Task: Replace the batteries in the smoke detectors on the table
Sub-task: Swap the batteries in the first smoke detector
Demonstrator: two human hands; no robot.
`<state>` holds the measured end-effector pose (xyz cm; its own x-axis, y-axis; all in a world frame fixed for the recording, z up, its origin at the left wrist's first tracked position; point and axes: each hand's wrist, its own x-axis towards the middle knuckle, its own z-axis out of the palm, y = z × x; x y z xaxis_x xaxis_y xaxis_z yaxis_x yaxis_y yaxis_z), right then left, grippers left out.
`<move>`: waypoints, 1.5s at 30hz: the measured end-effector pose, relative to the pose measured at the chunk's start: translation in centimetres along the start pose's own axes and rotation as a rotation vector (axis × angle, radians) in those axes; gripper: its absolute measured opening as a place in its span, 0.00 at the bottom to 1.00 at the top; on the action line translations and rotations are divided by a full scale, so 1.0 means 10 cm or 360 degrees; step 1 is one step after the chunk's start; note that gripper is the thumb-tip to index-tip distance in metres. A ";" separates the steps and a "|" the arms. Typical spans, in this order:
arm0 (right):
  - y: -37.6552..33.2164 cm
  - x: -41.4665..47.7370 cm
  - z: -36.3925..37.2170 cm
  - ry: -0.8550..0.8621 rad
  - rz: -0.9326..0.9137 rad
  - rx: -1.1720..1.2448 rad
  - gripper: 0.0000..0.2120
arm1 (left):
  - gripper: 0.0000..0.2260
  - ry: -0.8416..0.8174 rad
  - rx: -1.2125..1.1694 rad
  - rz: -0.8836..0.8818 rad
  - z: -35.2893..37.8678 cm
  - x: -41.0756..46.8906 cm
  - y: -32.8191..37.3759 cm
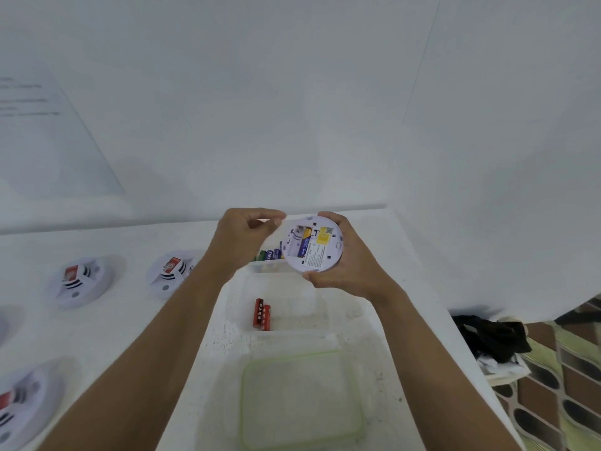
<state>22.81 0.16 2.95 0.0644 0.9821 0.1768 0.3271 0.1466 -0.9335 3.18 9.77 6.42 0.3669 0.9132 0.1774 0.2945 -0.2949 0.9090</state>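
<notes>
On table (pixel 123 320), three detectors (pixel 79 281), maybe four

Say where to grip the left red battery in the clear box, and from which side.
Probably by its two ends, from straight above. The red battery lies flat in the open clear box, its right flank against a second battery, so only its ends and left flank are free.

Bright, soft blur, fisheye edges
</notes>
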 end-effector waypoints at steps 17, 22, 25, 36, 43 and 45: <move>0.12 0.09 -0.08 0.0141 -0.0037 0.0019 0.43 | 0.08 -0.0982 0.2397 -0.0201 0.16 0.49 -0.27; 0.15 0.09 -0.06 0.0141 -0.0012 0.0025 0.43 | 0.10 -0.0850 0.2258 -0.0150 0.16 0.52 -0.36; 0.17 0.08 -0.06 0.0145 -0.0009 0.0022 0.42 | 0.05 -0.0732 0.1981 -0.0158 0.13 0.49 -0.36; 0.19 0.03 0.00 0.0144 0.0030 0.0042 0.43 | 0.07 0.0290 0.0155 0.0086 0.02 0.05 -0.03; 0.14 0.00 0.02 0.0113 0.0014 0.0018 0.43 | 0.03 0.0016 -0.0193 0.0081 0.08 -0.15 0.16; 0.12 0.00 0.03 0.0105 0.0006 0.0008 0.42 | 0.04 -0.0061 -0.0037 0.0121 0.07 -0.16 0.14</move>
<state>22.90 0.34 1.69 0.1276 0.9728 0.1931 0.3223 0.1435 -0.9357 3.63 7.71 7.14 0.4209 0.8769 0.2324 0.2442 -0.3562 0.9019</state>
